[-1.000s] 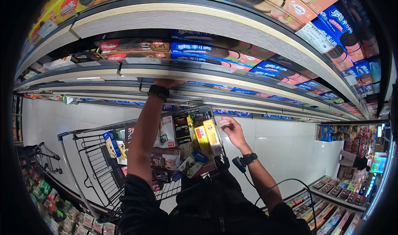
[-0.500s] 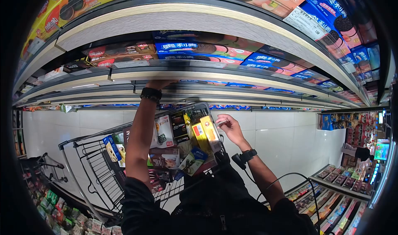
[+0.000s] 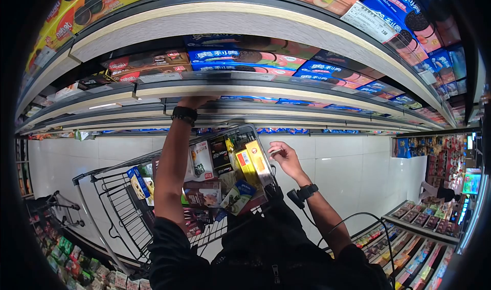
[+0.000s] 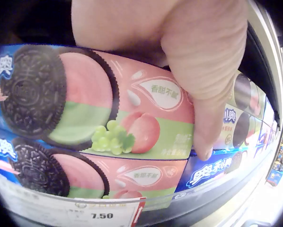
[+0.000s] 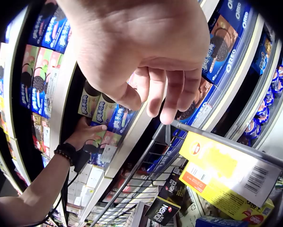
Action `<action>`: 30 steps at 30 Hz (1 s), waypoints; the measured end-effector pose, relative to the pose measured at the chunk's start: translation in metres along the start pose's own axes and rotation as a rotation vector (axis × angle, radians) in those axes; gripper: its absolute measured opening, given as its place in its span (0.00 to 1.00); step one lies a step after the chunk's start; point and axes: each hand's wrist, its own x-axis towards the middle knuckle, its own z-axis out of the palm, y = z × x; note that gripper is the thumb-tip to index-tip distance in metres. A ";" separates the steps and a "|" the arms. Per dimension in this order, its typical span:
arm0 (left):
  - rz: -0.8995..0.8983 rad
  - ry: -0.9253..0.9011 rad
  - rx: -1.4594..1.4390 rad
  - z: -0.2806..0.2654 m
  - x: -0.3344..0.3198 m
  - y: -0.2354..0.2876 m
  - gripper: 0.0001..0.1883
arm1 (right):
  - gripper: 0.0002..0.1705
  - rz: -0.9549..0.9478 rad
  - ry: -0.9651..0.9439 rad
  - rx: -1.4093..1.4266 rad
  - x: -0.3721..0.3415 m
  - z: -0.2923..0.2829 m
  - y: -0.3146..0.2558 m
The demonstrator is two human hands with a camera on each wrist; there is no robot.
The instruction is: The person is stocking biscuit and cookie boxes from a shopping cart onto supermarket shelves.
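Reaching into a shelf under a wooden ledge, the left hand (image 3: 197,102) is partly hidden in the head view. In the left wrist view that hand (image 4: 179,52) grips the upper of two stacked pink, green and blue cookie boxes (image 4: 148,127), its thumb bent over the right end; the other fingertips are out of sight. The right wrist view also shows the left hand (image 5: 82,137) at the boxes. Beside the cart's corner hangs the right hand (image 3: 286,161), fingers loosely curled and holding nothing; the right wrist view shows this hand (image 5: 146,52) above the cart rim (image 5: 226,142).
A wire cart (image 3: 120,198) stands below the shelves, holding several packages, among them a yellow box (image 3: 258,162) and a black box (image 3: 221,154). Shelf ledges (image 3: 220,21) curve across the top. Another display rack (image 3: 424,221) and a person in dark clothing (image 3: 446,194) are at the right.
The head view has shifted, so shelves and cart sit further left in it. The left hand stays at the shelf, while the right hand remains beside the cart, with its fingers slightly moved.
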 end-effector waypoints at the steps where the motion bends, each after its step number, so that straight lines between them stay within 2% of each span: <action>1: -0.002 -0.001 0.000 0.000 0.000 0.000 0.31 | 0.19 0.000 0.001 0.001 0.000 0.000 0.001; 28: -0.063 -0.064 0.087 -0.003 0.002 0.011 0.30 | 0.21 -0.006 0.012 -0.046 -0.014 -0.011 0.003; 30: -0.004 -0.004 0.145 -0.002 0.000 0.012 0.30 | 0.22 0.009 0.004 -0.064 -0.011 -0.009 -0.004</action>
